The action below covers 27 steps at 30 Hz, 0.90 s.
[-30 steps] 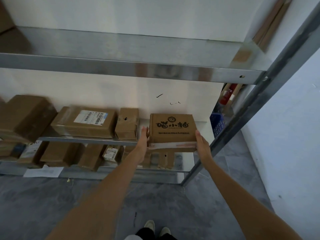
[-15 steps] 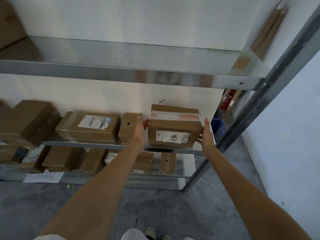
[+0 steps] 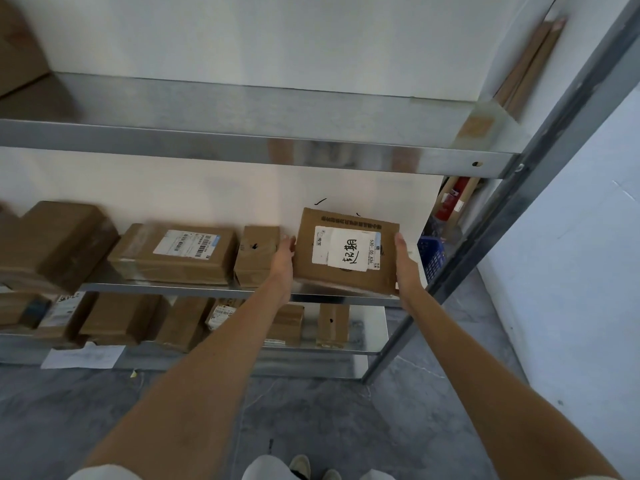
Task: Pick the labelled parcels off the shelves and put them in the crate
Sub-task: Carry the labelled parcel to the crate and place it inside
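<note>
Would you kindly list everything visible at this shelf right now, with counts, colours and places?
Held parcel: one, brown with white label, middle shelf's right end.
Other parcels: several, brown, middle and bottom shelves.
Shelving: silver metal, three levels visible.
Crate: one, blue, behind the rack at right.
Red item: one, above the crate; unclear what.
Paper sheet: one, white, at the rack's foot.
Left hand, right hand: pressing the held parcel's sides.

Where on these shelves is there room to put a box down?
The top shelf is bare from the left corner box to the right post. The middle shelf is crowded left of the held parcel; the bottom shelf is packed too.
</note>
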Available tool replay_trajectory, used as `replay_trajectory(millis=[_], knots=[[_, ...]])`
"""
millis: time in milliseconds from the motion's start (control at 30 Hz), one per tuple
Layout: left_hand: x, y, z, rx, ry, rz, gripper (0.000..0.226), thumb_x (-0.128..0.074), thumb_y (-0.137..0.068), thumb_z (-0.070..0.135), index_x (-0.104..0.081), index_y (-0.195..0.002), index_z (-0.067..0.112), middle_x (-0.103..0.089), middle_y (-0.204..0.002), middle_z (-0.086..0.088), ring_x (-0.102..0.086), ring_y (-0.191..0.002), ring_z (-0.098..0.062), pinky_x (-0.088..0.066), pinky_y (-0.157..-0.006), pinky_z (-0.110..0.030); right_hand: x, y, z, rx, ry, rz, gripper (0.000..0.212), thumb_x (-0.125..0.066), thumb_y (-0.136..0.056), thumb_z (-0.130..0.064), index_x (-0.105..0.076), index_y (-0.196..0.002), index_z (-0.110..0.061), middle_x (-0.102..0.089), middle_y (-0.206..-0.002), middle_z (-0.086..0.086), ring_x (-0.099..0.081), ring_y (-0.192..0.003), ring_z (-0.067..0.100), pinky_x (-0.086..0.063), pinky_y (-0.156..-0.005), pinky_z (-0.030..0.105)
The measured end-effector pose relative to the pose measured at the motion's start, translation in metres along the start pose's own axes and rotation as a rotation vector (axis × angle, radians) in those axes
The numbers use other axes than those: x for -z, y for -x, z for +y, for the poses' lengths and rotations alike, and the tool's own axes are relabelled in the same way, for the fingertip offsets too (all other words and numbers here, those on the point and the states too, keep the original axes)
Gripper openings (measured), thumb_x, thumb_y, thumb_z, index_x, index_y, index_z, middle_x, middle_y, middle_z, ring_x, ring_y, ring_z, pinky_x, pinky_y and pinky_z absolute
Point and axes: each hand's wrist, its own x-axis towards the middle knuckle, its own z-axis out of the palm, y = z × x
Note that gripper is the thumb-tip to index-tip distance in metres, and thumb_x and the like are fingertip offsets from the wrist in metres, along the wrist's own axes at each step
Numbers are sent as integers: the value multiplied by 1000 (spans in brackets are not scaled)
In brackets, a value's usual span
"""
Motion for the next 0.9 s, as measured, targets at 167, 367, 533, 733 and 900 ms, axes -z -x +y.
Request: replay_trajectory(millis=[167, 367, 533, 733, 900], knots=[[1, -2, 3, -12, -79, -17, 42, -32, -100, 40, -67, -110, 19, -71, -106, -3, -61, -109, -22, -40, -105, -42, 5, 1, 13, -39, 21, 5, 58, -45, -88, -69, -61, -116, -21, -66, -108, 0, -62, -97, 20, -51, -89, 38], [-5, 2, -8, 3, -116, -34, 38, -31, -103, 38, -61, -120, 21, -66, -115, -1, -58, -102, -14, -39, -91, -30, 5, 2, 12, -31, 51, 80, 60, -42, -92, -64, -57, -122, -15, -62, -112, 2, -57, -103, 21, -45, -87, 35], [-10, 9, -25, 0, -114, -19, 38, -31, -104, 34, -60, -122, 16, -65, -120, -8, -60, -108, -21, -44, -97, -39, 7, 10, 19, -56, 42, 133, 54, -41, -93, -63, -59, -112, -16, -64, -108, 4, -57, -97, 22, -42, -83, 35], [-16, 12, -36, -29, -239, -92, 47, -22, -104, 42, -56, -125, 17, -60, -127, -7, -55, -118, -24, -39, -106, -44, 14, 27, 39, -69, 3, 222, 52, -35, -98, -57, -59, -117, -16, -64, -105, 1, -57, -96, 20, -42, -84, 34], [-23, 20, -50, -23, -338, -141, 51, -23, -101, 50, -57, -124, 19, -65, -118, -5, -60, -112, -24, -45, -97, -42, 35, 46, 65, -122, -99, 247, 61, -44, -88, -67, -58, -122, -18, -67, -112, 4, -63, -104, 25, -49, -98, 47]])
